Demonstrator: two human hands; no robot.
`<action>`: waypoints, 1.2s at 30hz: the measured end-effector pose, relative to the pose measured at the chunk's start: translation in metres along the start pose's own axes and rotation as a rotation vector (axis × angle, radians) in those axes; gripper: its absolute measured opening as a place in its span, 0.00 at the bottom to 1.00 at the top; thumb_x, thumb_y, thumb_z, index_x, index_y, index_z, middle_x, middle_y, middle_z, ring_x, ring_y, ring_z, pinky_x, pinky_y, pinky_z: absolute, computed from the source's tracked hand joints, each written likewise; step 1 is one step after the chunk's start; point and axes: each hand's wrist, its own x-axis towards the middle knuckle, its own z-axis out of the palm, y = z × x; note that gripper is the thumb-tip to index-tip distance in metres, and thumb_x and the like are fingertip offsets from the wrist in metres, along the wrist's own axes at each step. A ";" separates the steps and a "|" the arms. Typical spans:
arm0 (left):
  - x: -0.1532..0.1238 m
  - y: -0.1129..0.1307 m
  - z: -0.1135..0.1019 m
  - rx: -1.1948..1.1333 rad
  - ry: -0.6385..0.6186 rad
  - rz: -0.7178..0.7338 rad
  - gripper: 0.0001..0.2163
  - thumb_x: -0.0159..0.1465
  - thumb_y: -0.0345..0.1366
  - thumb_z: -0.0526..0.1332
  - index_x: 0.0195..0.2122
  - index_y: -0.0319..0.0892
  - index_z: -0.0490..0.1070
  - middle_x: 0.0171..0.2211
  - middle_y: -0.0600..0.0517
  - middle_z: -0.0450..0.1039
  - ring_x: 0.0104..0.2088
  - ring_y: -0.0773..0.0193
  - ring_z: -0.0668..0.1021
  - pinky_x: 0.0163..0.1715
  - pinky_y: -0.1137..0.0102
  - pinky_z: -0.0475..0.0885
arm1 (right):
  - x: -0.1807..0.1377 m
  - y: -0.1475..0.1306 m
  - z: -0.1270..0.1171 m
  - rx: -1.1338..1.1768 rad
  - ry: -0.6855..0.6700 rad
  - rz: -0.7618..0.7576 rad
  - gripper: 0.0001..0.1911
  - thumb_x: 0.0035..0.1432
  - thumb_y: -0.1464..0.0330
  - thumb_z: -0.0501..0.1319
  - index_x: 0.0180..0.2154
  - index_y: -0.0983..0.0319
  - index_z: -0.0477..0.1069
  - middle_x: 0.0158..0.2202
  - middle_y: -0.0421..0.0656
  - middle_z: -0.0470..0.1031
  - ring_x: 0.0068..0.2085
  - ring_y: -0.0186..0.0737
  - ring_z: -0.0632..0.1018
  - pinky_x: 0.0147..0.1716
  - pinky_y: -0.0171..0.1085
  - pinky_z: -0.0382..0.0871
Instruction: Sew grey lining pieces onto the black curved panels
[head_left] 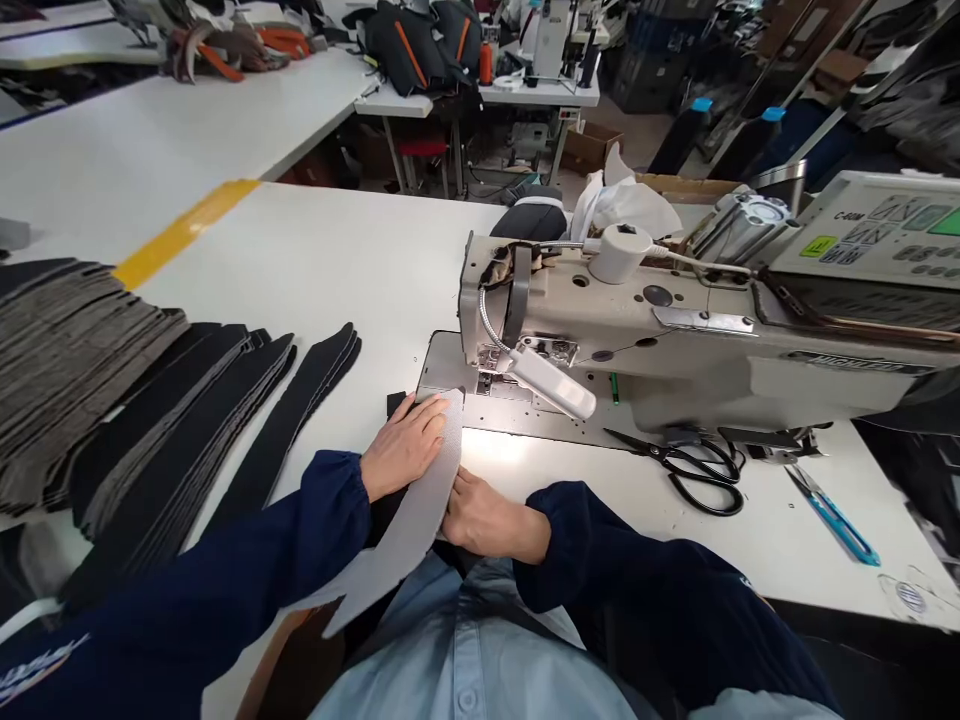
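A long curved grey fabric piece [429, 490] runs from my lap up to the needle area of a beige sewing machine [675, 345]. My left hand [403, 446] lies flat on its upper left side, fingers stretched out toward the needle plate. My right hand [487, 518] grips the piece's right edge near the table's front, fingers curled under it. A black piece [395, 403] peeks out from under the grey one beside my left hand.
Fanned stacks of black and grey cut pieces [150, 420] fill the table's left. Black scissors [694, 470] and blue thread snips [836, 520] lie right of the machine bed. The control panel [877, 230] sits at the right. Other tables with bags stand behind.
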 end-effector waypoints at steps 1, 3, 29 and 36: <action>0.000 -0.001 0.002 -0.007 0.004 -0.009 0.19 0.68 0.30 0.43 0.53 0.36 0.69 0.61 0.40 0.65 0.63 0.53 0.65 0.64 0.51 0.59 | 0.000 0.000 -0.001 0.000 -0.006 -0.002 0.09 0.57 0.77 0.59 0.27 0.63 0.74 0.26 0.46 0.74 0.32 0.43 0.73 0.44 0.47 0.68; 0.002 -0.005 0.006 -0.030 0.006 -0.009 0.20 0.68 0.31 0.43 0.56 0.35 0.68 0.61 0.41 0.64 0.63 0.54 0.64 0.64 0.53 0.60 | 0.000 0.000 -0.003 0.000 -0.029 -0.004 0.09 0.57 0.77 0.59 0.27 0.63 0.74 0.26 0.46 0.74 0.32 0.42 0.72 0.44 0.47 0.68; 0.056 -0.009 0.006 -0.032 -0.048 0.177 0.15 0.68 0.30 0.50 0.53 0.35 0.69 0.57 0.41 0.69 0.62 0.55 0.66 0.63 0.59 0.61 | -0.005 0.017 -0.027 -0.019 -0.233 0.109 0.10 0.60 0.77 0.55 0.33 0.67 0.74 0.32 0.51 0.77 0.34 0.46 0.75 0.44 0.47 0.69; 0.028 -0.009 -0.015 -0.129 -0.173 0.432 0.12 0.62 0.24 0.53 0.45 0.37 0.71 0.57 0.42 0.69 0.60 0.58 0.67 0.65 0.58 0.56 | -0.001 0.005 -0.042 -0.021 -0.205 0.149 0.12 0.63 0.76 0.52 0.41 0.68 0.73 0.38 0.55 0.77 0.40 0.50 0.76 0.45 0.50 0.68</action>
